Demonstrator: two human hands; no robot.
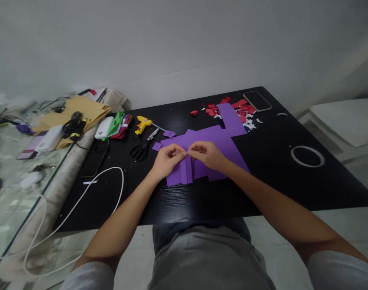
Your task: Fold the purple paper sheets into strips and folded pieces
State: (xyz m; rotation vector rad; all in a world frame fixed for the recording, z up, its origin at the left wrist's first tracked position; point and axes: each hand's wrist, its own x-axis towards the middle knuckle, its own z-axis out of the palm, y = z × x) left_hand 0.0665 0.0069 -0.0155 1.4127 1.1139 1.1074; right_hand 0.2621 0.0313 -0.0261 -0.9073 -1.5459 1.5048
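Note:
A folded purple paper strip (186, 172) stands out below my fingertips, with crease lines running along its length. My left hand (169, 160) pinches its top end from the left. From the right, my right hand (208, 155) pinches the same end, and the fingertips of both hands nearly meet. Under the hands lie larger sheets of purple paper (229, 150), overlapping on the black table. Small folded purple pieces (169, 133) rest just beyond my left hand. Black-handled scissors (144, 146) and a yellow glue gun (143, 124) lie to the left of them.
Red and white paper scraps (247, 109) and a phone (257, 100) lie at the back right. A white ring (307, 156) is on the right side. To the left are a bundle of coloured paper (120, 125), a dark phone (95, 161) and a looping white cable (122, 183).

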